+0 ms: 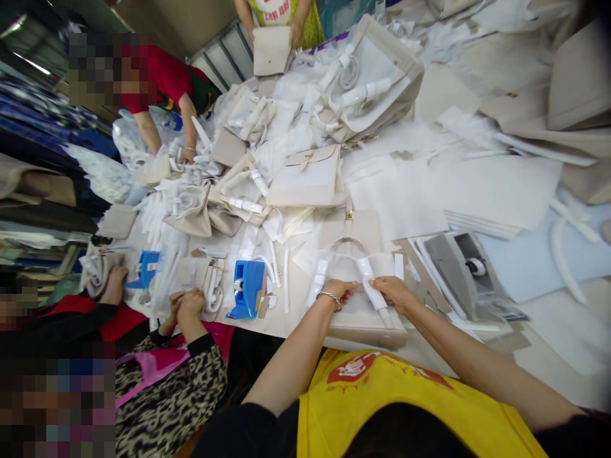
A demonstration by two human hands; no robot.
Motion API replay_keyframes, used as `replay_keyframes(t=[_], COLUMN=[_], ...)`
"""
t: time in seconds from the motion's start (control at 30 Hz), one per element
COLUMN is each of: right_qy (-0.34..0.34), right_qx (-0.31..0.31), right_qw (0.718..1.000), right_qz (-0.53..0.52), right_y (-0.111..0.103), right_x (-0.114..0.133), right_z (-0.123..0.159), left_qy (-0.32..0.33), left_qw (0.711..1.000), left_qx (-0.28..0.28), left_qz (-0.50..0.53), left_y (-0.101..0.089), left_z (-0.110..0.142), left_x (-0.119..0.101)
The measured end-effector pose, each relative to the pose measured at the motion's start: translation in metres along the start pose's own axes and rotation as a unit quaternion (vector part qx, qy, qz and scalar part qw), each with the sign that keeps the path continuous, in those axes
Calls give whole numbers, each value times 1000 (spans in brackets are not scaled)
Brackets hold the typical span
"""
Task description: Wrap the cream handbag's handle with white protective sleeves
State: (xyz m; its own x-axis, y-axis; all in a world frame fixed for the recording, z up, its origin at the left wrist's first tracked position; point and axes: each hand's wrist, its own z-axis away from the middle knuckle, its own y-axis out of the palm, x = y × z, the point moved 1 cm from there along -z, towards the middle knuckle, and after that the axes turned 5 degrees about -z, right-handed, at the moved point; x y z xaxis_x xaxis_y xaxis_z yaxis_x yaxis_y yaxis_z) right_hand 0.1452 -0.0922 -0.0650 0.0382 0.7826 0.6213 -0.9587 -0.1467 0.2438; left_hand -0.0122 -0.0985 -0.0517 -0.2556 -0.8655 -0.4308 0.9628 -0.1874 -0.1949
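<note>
Our left hand point(338, 296) and right hand point(394, 294) grasp with curled fingers the white-wrapped handles point(373, 289) of a cream handbag point(365, 327), which lies just beside the blue tape dispenser point(249, 289).

Yellow vest point(420, 413) with red logo point(353, 368), white-wrapped beige handbag point(367, 332), blue tape dispenser point(247, 289), leopard-print top point(191, 394)

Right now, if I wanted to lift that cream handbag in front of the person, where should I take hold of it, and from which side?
Probably by its white-padded handle, coming from the table's near edge, where the left hand and right hand are. The handle arches up clear of the cream handbag, so fingers could likely wrap around it, while the bag's flat body offers less to grasp.
</note>
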Motion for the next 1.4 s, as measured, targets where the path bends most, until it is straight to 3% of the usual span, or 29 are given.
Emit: replay_keyframes(t=[0.13,0.23,0.3,0.37,0.53,0.6,0.7,0.8,0.97,1.07,1.13,1.27,1.4], right_qy=[-11,-28,-43,-61,-149,-173,-184,-184,-164,-163,-162,-160,-164], right_qx=[3,10,11,7,-13,-21,-28,-30,-16,0,7,13,6], right_qw=[1000,999,998,995,954,934,914,904,911,917,920,924,919], right_qz=[8,21,42,83,261,313,361,385,377,365,355,346,359], right_y=[2,4,5,4,-1,-2,-3,-4,-6,-7,-9,-11,-10], right_x=[1,2,3,4,7,8,8,9,15,17,16,12,10], right_z=[1,4,6,6,2,-1,-4,-3,4,5,4,1,-1], left_qy=[40,126,182,224,247,239,236,246,244,223,202,152,88], left_qw=[999,984,951,899,770,744,733,754,847,918,952,978,985], left_qx=[-1,-81,-136,-166,-175,-164,-153,-135,19,109,140,140,146], left_qz=[-26,-102,-211,-338,-561,-602,-619,-593,-471,-310,-180,-40,4], left_y=[7,12,15,19,27,31,38,38,21,10,8,11,11], left_z=[8,21,30,38,48,47,44,39,25,12,4,-4,-5], left_x=[-6,-10,-14,-19,-33,-36,-41,-44,-44,-34,-26,-15,-14])
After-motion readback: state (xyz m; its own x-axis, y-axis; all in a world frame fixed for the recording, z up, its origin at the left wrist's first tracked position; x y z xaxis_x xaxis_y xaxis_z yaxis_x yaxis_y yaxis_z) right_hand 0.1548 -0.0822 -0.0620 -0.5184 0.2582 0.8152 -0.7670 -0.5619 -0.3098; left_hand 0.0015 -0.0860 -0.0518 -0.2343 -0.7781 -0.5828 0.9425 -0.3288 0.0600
